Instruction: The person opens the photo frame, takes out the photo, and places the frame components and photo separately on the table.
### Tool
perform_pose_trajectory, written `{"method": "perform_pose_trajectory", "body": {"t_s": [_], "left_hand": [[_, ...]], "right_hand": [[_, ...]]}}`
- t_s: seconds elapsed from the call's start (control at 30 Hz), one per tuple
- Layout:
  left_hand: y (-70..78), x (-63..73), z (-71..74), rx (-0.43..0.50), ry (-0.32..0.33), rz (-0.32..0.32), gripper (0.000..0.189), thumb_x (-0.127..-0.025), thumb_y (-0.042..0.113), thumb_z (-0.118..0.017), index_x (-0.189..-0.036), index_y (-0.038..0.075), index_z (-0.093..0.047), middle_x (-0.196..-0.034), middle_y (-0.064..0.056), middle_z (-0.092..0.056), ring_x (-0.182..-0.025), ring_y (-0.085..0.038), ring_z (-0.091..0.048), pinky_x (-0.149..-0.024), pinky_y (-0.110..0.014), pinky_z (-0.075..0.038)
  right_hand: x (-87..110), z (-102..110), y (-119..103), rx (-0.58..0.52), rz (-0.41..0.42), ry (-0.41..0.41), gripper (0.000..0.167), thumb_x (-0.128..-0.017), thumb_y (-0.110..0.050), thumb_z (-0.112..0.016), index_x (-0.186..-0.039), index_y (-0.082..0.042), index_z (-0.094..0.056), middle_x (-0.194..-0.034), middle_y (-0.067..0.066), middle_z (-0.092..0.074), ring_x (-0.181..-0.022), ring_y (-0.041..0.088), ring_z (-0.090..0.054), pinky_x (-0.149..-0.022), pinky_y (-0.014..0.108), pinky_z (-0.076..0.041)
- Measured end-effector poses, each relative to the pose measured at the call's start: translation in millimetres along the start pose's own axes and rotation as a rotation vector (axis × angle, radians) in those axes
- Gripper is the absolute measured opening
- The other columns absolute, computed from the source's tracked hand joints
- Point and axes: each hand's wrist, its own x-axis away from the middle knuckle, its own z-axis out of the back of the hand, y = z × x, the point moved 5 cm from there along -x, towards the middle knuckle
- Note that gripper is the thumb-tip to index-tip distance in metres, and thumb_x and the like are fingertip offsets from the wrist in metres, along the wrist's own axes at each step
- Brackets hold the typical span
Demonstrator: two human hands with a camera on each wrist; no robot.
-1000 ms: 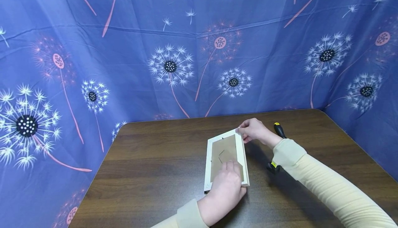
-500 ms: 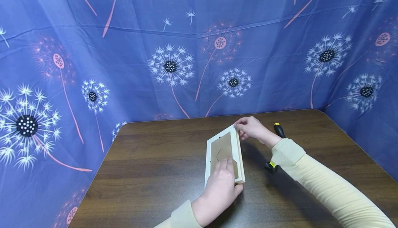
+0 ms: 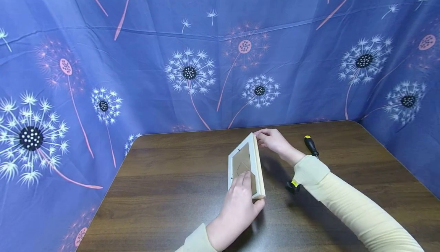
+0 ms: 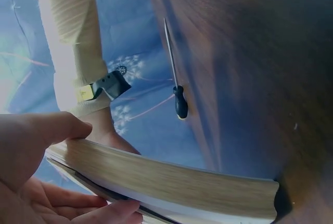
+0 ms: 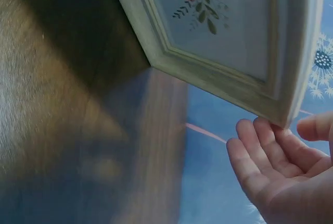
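A white picture frame (image 3: 258, 168) stands tilted up on its long side, its brown backing (image 3: 241, 156) facing left in the head view. My left hand (image 3: 235, 206) grips the near end, fingers on the backing and thumb at the edge. In the left wrist view the thumb (image 4: 67, 127) lies on the wooden side of the frame. At the far upper corner, my right hand (image 3: 274, 142) touches the frame with loosely extended fingers. The right wrist view shows the frame's front, with a floral print (image 5: 200, 5) inside; one fingertip is hidden behind the corner.
A screwdriver (image 4: 180, 101) with a black and yellow handle lies on the brown wooden table (image 3: 165, 179), right of the hands and partly behind the right forearm in the head view. Blue dandelion-patterned cloth (image 3: 144, 72) hangs beyond the table. A black and yellow device (image 4: 112, 85) sits on the right wrist.
The picture frame has turned from lying tilted with its back upward to standing nearly on edge. My right hand has moved left with the far corner, and my left hand has shifted slightly left.
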Motion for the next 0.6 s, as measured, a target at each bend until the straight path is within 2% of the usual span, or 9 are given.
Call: {"method": "perform_pose_trajectory", "body": {"t_s": [0.1,0.2,0.37,0.4,0.47,0.6], "left_hand": [[-1.6,0.5,0.5,0.02,0.019,0.009,0.069,-0.066,0.029,-0.079,-0.12,-0.007,-0.056,-0.115,-0.018,-0.063,-0.106,-0.027,-0.06,-0.086,-0.036,-0.052],[-2.8,0.6,1.2,0.028,0.038,0.015,0.069,-0.066,0.029,-0.079,-0.12,-0.007,-0.056,-0.115,-0.017,-0.063,-0.107,-0.027,-0.06,-0.086,-0.036,-0.052],[-3.7,0.5,1.4,0.031,0.064,0.021,0.07,-0.065,0.029,-0.079,-0.12,-0.007,-0.057,-0.114,-0.018,-0.063,-0.105,-0.027,-0.061,-0.086,-0.036,-0.052],[-3.8,0.5,1.3,0.03,0.068,0.021,0.07,-0.064,0.029,-0.079,-0.119,-0.007,-0.057,-0.114,-0.018,-0.063,-0.105,-0.027,-0.061,-0.086,-0.036,-0.052],[-3.8,0.8,1.0,0.029,0.072,0.021,0.069,-0.064,0.029,-0.079,-0.119,-0.007,-0.057,-0.113,-0.017,-0.064,-0.104,-0.027,-0.062,-0.085,-0.036,-0.052],[-3.4,1.3,0.6,0.031,0.07,0.021,0.068,-0.064,0.029,-0.079,-0.118,-0.007,-0.058,-0.113,-0.017,-0.063,-0.103,-0.026,-0.062,-0.084,-0.036,-0.053]], "right_hand": [[-1.5,-5.9,5.6,-0.044,-0.01,-0.005,0.039,-0.099,-0.015,-0.037,-0.121,0.013,-0.054,-0.109,0.023,-0.065,-0.088,0.017,-0.066,-0.09,0.048,-0.048],[-4.9,-12.6,14.6,-0.127,-0.02,-0.023,0.042,-0.101,-0.02,-0.033,-0.119,0.012,-0.055,-0.097,0.012,-0.068,-0.086,0.011,-0.065,-0.088,0.04,-0.051],[-12.7,-25.2,34.7,-0.341,-0.084,-0.057,0.04,-0.102,-0.025,-0.028,-0.096,-0.004,-0.061,-0.078,-0.005,-0.063,-0.074,0.005,-0.061,-0.072,0.026,-0.053],[-13.9,-28.0,38.8,-0.382,-0.11,-0.053,0.039,-0.101,-0.026,-0.028,-0.09,-0.007,-0.061,-0.075,-0.005,-0.063,-0.071,0.006,-0.06,-0.069,0.025,-0.053],[-15.0,-33.5,46.5,-0.396,-0.152,-0.054,0.041,-0.102,-0.03,-0.027,-0.084,-0.012,-0.06,-0.071,-0.005,-0.061,-0.067,0.006,-0.06,-0.067,0.024,-0.052],[-14.1,-45.2,59.8,-0.419,-0.222,-0.065,0.042,-0.101,-0.038,-0.028,-0.084,-0.014,-0.058,-0.072,-0.003,-0.062,-0.069,0.009,-0.061,-0.069,0.026,-0.051]]}}
